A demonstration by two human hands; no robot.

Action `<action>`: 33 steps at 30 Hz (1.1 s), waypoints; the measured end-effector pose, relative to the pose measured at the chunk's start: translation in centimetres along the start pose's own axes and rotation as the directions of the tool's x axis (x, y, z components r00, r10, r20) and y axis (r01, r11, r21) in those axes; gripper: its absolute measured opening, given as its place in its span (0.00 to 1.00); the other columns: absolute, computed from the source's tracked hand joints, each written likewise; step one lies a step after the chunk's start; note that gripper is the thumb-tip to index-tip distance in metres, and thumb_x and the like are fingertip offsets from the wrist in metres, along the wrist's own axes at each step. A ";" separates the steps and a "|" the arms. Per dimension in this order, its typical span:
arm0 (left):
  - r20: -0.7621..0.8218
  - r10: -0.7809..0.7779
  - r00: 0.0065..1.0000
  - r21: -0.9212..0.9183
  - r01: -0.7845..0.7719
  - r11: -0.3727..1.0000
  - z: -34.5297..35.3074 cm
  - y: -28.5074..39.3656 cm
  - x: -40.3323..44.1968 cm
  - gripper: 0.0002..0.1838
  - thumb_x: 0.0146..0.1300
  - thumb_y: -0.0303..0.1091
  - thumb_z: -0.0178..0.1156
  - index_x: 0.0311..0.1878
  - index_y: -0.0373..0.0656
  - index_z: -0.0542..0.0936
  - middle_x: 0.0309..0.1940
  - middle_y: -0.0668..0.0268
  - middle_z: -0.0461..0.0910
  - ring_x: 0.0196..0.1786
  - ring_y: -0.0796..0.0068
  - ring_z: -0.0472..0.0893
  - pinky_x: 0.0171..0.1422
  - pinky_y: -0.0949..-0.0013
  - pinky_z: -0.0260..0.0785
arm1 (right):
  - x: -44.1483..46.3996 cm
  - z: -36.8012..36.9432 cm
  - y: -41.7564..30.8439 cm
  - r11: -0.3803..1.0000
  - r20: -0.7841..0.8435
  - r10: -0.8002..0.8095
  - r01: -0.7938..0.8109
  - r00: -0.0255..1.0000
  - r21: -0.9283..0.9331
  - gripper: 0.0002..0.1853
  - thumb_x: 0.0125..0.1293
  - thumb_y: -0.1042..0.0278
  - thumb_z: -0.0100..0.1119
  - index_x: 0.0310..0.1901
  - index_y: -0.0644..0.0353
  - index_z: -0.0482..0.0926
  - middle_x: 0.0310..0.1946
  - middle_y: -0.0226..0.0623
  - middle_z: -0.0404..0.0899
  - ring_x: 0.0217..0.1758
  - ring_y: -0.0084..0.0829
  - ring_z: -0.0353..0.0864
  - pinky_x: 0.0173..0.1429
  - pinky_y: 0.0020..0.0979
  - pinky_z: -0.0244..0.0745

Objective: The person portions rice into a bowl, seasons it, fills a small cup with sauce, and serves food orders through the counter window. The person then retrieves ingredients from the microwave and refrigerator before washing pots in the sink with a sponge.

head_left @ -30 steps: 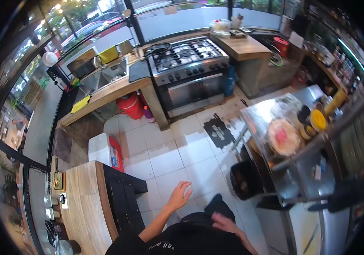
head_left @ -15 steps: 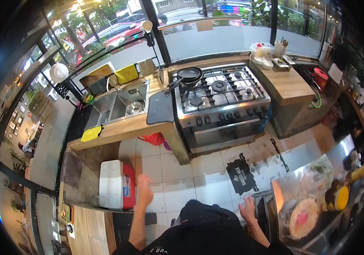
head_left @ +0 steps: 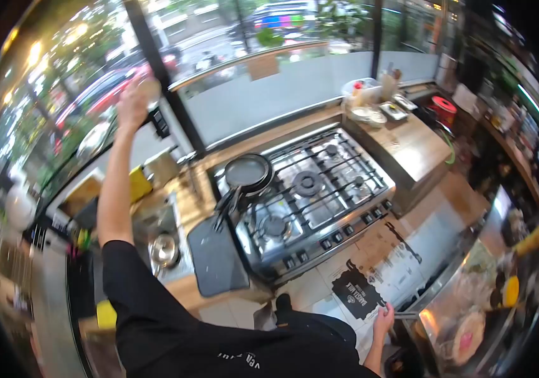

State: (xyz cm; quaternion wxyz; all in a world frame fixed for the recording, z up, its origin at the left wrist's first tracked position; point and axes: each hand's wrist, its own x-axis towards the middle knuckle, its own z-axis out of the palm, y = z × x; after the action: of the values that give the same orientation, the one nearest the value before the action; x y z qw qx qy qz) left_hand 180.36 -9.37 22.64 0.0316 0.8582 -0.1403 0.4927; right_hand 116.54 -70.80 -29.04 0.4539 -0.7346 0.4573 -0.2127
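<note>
My left hand (head_left: 132, 108) is raised to the window post, against a pale round disc-like object (head_left: 150, 90) above a black bracket (head_left: 159, 121). Motion blurs the fingers, but they appear closed around its near side. My right hand (head_left: 383, 320) hangs low beside the metal-edged worktop on the right, its fingers loosely curled and apart, and no object shows in it. Two stacked black frying pans (head_left: 247, 173) sit on the gas stove (head_left: 307, 205) in front of me.
A dark mat (head_left: 217, 261) lies left of the stove, next to the sink (head_left: 178, 242) with a metal pot (head_left: 164, 250). Beyond the stove, a wooden counter (head_left: 411, 148) holds containers. Printed cardboard (head_left: 361, 293) covers part of the floor. Food and a yellow-lidded jar (head_left: 510, 292) stand at right.
My left hand has risen from above the floor to the round object at the window. My body has moved closer to the stove and sink. My right hand's spread fingers have curled slightly.
</note>
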 end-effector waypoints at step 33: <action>-0.058 0.683 0.728 -0.933 0.204 -0.296 -31.5 73.4 -53.6 0.05 0.65 0.31 0.56 0.36 0.44 0.81 0.33 0.62 0.85 0.30 0.64 0.83 0.36 0.65 0.75 | -28.9 -21.2 -1.6 0.652 0.098 0.342 -0.311 0.935 0.691 0.11 0.79 0.62 0.47 0.50 0.60 0.74 0.20 0.23 0.66 0.18 0.16 0.61 0.23 0.18 0.55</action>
State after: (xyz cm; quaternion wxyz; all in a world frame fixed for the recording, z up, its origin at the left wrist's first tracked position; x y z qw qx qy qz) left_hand 108.53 -62.39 -13.20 0.5242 0.5303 -0.6599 -0.0921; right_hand 87.71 -55.56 -14.12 0.7177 -0.4101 0.4769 -0.2988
